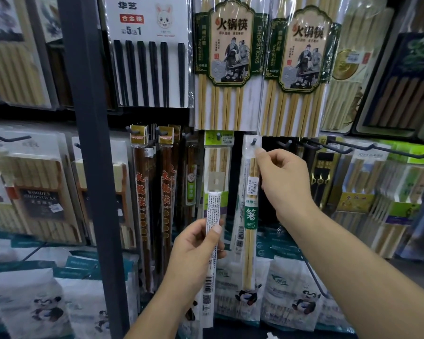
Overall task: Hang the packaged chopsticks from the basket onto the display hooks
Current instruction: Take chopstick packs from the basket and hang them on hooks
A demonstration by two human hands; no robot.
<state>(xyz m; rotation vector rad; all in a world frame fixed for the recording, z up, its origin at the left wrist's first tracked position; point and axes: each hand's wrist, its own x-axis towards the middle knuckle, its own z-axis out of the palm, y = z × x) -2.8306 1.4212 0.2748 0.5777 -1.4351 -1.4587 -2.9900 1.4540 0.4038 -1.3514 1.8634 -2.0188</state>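
Chopsticks in long clear packs fill the wall of hooks. The right hand [283, 182] is up at the top of one thin pack [250, 216] with a green label. Its grip is narrow: thumb and finger pinch the top right corner of the pack, right by the hole. That way the hand can steer the hole onto the dark hook [254, 141]. The hook tip seems to poke through the hole, but I cannot tell how far on the pack sits. The pack hangs straight down, so it is easy to line up. The left hand [196, 250] is lower and a bit to the left. Its grip is curled round the middle of a second pack [212, 206], held upright with the printed back toward us, ready for its turn. More bare hooks [285, 143] wait just to the right. The basket is not in view. I think the next job is to push the first pack back and let go.
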